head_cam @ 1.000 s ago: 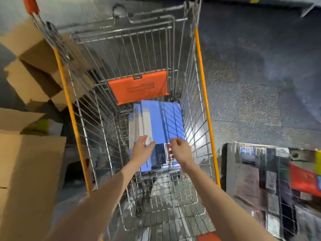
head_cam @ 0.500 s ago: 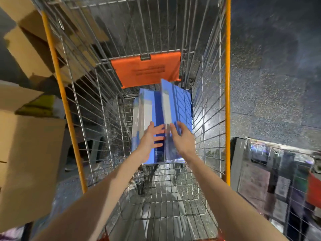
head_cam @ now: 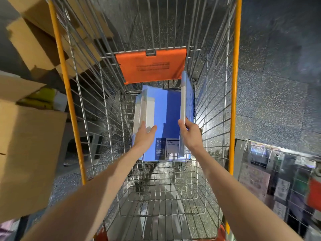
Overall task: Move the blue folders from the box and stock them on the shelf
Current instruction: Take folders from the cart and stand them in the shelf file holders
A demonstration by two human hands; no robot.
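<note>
Nearest, both arms reach into the silver wire shopping cart (head_cam: 234,84) with yellow rails. The left hand (head_cam: 145,134) lies flat, fingers straight, on the stack of blue plastic folders (head_cam: 163,108), and the right hand (head_cam: 190,133), a little apart from it, grips the near end of one blue folder (head_cam: 183,101) stood on edge by the cart's right wall. The stack lies on the cart floor at the far end, below the orange plastic flap (head_cam: 152,66), so I judge the task barely begun, with nothing stocked and no shelf clearly in view. Since half a second ago, the lifted folder has swung from the stack's middle to its right side and the hands have parted.
</note>
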